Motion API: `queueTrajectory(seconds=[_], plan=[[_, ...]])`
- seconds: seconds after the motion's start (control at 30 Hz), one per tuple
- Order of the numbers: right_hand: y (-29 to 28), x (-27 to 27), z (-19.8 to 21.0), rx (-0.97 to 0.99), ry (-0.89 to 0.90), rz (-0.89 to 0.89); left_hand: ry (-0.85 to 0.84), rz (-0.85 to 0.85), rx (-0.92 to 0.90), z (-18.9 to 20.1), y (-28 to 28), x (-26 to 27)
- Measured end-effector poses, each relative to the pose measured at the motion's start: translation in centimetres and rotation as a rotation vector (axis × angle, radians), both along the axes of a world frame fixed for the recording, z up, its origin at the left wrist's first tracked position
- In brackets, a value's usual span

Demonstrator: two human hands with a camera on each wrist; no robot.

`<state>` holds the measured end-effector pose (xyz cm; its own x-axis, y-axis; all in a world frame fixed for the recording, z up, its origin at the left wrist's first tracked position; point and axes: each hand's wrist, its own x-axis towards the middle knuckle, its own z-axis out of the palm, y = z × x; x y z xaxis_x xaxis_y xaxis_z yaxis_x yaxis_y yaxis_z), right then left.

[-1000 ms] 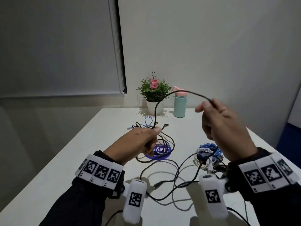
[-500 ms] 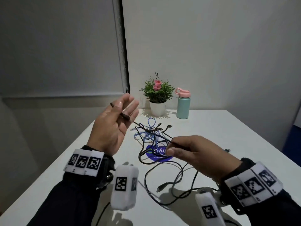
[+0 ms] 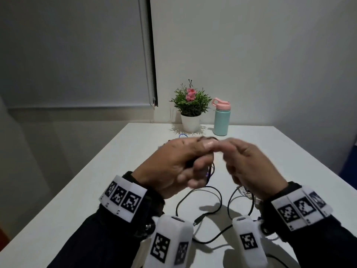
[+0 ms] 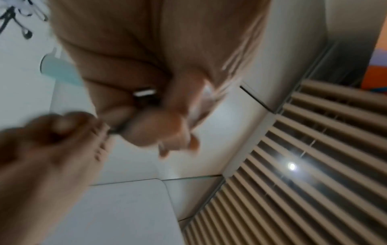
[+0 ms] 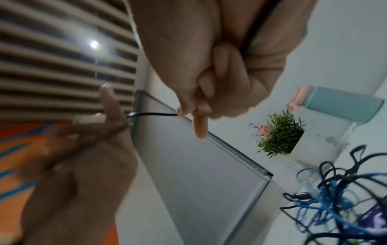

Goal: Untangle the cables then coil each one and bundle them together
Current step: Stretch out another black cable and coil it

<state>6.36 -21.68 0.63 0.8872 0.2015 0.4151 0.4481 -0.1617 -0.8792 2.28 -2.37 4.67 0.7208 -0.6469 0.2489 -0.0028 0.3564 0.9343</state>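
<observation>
- Now the left hand grips a thin black cable above the white desk.
- The right hand pinches the same cable beside it.

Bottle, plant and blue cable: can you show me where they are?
Bottle (image 3: pixel 221 120): head view, on its teal body.
Plant (image 3: pixel 190 102): head view, on the green leaves above the white pot.
Blue cable (image 5: pixel 326 210): right wrist view, on a blue strand in the tangle.
</observation>
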Motion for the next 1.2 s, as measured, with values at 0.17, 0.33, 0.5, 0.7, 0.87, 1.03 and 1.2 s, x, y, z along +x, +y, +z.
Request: queueTrajectory(seconds=[0.17,0.33,0.5,0.7,0.87,1.03,1.2], plan=[[1.9,-2.3,-0.5,-0.496,0.017,0.266,0.024,0.212,-0.455,1.2,0.6,1.2],[1.1,-4.8,3.5,0.017,0.001,0.411,-0.305,0.653,0.034,0.0,2.0,2.0],[-1.8,-3.2,5.1,0.355,-0.119,0.173,-0.351,0.450,0.520,-0.6,0.9,1.3],[-0.7,-1.2,1.5,-0.270,-0.121,-0.004,-0.049,-0.054,-0.032,-0.3,-0.6,-0.1],[1.2,-3.5,1.0,-0.592,-0.016,0.304,-0.021,0.424,-0.368,-0.8,0.3,2.7],[0.1,-4.6,3.8,0.016,0.094,0.435,-0.372,0.746,0.437,-2.3,3.1,3.6],[-2.0,-2.2,4.1,0.324,-0.042,0.094,-0.081,0.147,0.359,-2.3,2.2,1.9]])
